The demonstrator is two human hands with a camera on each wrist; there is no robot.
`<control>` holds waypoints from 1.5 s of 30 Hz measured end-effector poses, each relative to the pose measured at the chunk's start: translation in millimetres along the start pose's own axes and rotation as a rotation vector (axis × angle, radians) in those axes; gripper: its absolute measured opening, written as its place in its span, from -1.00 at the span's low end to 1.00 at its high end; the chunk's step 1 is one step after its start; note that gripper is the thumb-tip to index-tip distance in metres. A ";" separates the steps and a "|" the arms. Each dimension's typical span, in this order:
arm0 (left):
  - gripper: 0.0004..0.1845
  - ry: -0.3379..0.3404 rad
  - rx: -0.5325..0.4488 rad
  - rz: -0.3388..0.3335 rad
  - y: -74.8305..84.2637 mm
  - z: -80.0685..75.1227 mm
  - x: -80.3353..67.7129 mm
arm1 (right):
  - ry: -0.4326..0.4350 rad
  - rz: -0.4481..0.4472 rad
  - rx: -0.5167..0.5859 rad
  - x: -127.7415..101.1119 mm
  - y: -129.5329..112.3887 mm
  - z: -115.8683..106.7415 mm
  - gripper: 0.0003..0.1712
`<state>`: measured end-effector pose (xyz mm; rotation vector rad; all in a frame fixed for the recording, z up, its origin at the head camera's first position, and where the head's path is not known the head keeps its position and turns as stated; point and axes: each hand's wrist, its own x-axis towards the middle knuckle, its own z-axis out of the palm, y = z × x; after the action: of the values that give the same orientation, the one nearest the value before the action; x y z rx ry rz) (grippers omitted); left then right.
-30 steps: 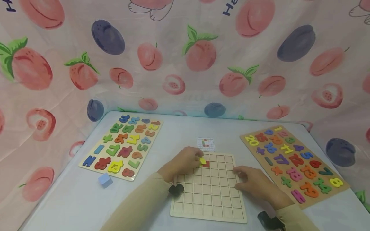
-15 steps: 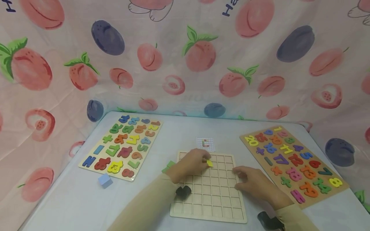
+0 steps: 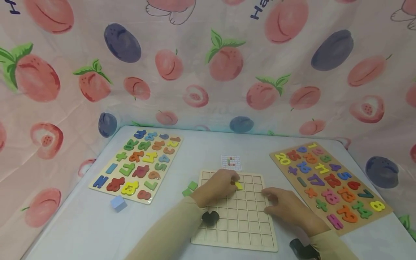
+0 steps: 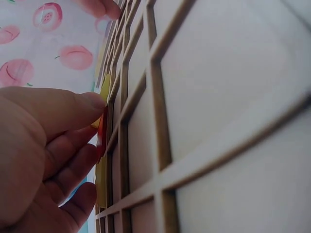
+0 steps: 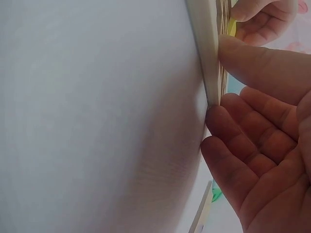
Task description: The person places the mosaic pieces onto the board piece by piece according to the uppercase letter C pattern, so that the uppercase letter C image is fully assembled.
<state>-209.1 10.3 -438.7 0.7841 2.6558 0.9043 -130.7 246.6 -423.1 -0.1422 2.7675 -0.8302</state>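
My left hand [image 3: 221, 186] pinches a small yellow tile [image 3: 239, 185] at the upper part of the wooden grid board [image 3: 238, 227]. In the left wrist view, the thumb lies against this yellow tile [image 4: 105, 90], which looks tilted. Beside it a red tile [image 4: 101, 138] and a yellowish piece [image 4: 101, 187] show at the board; in the head view the hand covers them. My right hand [image 3: 287, 206] rests at the board's right edge. In the right wrist view its thumb touches the board's rim [image 5: 206, 53], with the other fingers loosely bent near the edge.
A small pattern card [image 3: 231, 162] lies behind the board. Two green tiles [image 3: 190, 189] are left of it, and a light blue block [image 3: 118, 203] lies farther left. Number puzzle boards stand at the left [image 3: 136, 164] and right [image 3: 331, 186].
My left hand has shifted a little to the right along the board with the yellow tile, uncovering the green tiles and covering the red one. The right hand stays in place.
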 end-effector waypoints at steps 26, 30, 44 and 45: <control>-0.67 0.000 0.017 0.001 3.2 4.2 2.7 | 0.007 0.008 -0.010 0.2 0.5 2.0 -0.35; -0.67 -0.007 0.024 -0.013 4.6 3.3 2.8 | 0.004 0.017 -0.015 0.4 -0.6 1.5 -0.35; -0.65 -0.002 0.016 -0.021 5.8 -3.7 -4.9 | 0.006 0.026 -0.032 0.3 -3.1 0.5 -0.35; -0.65 0.003 0.015 -0.019 5.3 -5.0 -5.8 | 0.007 0.029 -0.032 0.1 -3.3 0.6 -0.35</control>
<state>-204.0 8.1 -431.2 0.7598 2.6712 0.8829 -130.6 243.5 -421.7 -0.1055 2.7832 -0.7815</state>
